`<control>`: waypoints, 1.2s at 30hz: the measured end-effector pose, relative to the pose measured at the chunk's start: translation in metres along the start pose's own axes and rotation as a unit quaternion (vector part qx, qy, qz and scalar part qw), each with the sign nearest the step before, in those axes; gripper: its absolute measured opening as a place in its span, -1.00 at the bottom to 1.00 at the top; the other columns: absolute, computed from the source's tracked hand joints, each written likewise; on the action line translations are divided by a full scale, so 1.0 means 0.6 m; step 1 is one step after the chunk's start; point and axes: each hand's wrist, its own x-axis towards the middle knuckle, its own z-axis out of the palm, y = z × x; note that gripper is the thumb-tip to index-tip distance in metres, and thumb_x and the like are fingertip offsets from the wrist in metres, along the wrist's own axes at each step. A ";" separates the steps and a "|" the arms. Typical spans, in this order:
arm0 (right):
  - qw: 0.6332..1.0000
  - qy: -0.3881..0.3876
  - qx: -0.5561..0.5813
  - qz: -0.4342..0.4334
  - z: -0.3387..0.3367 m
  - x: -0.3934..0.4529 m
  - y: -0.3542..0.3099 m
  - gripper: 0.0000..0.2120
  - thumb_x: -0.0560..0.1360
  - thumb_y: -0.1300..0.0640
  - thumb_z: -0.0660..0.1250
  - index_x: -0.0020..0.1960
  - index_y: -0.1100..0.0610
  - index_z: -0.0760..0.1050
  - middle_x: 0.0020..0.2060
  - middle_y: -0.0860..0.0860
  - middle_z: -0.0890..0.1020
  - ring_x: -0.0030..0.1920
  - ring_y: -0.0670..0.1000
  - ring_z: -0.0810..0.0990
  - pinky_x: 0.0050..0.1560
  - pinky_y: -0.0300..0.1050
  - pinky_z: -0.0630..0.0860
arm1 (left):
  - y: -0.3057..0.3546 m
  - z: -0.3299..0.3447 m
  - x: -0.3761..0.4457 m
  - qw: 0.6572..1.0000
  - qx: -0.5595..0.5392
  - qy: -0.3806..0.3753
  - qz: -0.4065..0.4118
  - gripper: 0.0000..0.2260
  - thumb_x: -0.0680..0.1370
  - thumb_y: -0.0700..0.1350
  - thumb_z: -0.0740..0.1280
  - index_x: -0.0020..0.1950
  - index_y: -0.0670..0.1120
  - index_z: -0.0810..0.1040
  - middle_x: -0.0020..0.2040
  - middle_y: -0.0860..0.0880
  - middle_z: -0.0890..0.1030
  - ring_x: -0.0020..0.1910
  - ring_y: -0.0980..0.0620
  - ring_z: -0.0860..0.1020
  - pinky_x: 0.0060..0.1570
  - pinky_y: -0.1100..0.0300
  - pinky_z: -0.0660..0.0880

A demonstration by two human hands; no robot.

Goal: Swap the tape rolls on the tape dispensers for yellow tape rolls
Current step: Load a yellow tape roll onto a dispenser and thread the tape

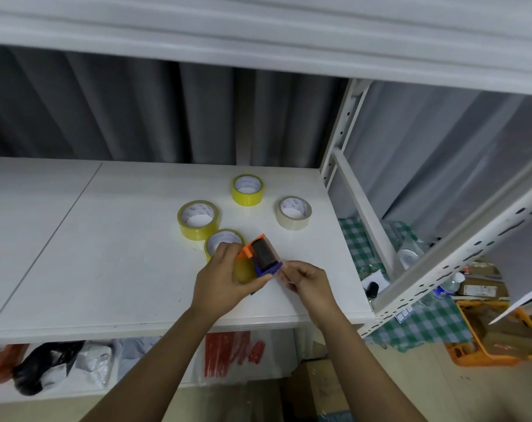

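Here, by label:
Left hand (220, 277): curled round the dispenser (263, 257), gripping it from the left, above the bench (106, 254).
Right hand (307, 280): fingers curled, pinching a strip of tape (284, 271) at the dispenser's blue end.
Dispenser: orange and blue, dark roller on top, yellow roll (243, 271) mounted in it, partly hidden by the left hand; held over the near right part of the bench.
Roll behind hand (223, 240): yellow, flat on the bench, just behind the left hand, partly covered.
Large roll (198, 219): yellow, flat, left of centre.
Far roll (247, 190): yellow, flat, furthest back.
Pale roll (294, 213): beige, flat, near the right edge, apart from the yellow ones.
Lower shelf (76, 388): bags beneath the bench.
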 end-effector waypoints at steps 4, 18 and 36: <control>0.996 0.020 0.079 -0.027 -0.001 -0.002 -0.018 -0.89 0.52 0.25 0.32 -0.06 0.18 0.63 -0.26 0.02 0.65 -0.27 -0.13 0.56 -0.15 -0.28 0.53 | 0.002 0.000 0.002 1.000 0.006 -0.008 0.002 -0.50 0.25 0.41 0.32 -0.01 0.12 0.35 0.02 0.14 0.48 -0.11 0.07 0.52 -0.27 0.18 0.44; 0.985 -0.013 0.168 0.044 0.015 -0.015 -0.024 -0.81 0.59 0.25 0.19 -0.12 0.12 0.54 -0.18 0.01 0.63 -0.17 -0.09 0.58 -0.15 -0.30 0.52 | 0.012 0.009 0.006 1.000 0.023 -0.001 0.013 -0.49 0.29 0.37 0.35 0.06 0.07 0.42 0.00 0.07 0.50 -0.06 0.01 0.53 -0.28 0.18 0.40; 0.935 -0.263 -0.116 -0.206 0.138 -0.034 -0.038 -0.27 0.39 -0.04 0.45 0.33 -0.48 0.10 0.29 -0.37 0.33 0.32 -0.29 0.34 0.26 -0.25 0.41 | 0.012 -0.162 -0.016 0.869 -0.428 0.009 -0.250 -0.48 0.30 0.27 0.40 0.13 0.03 0.40 0.04 0.04 0.62 -0.05 0.15 0.63 -0.19 0.28 0.51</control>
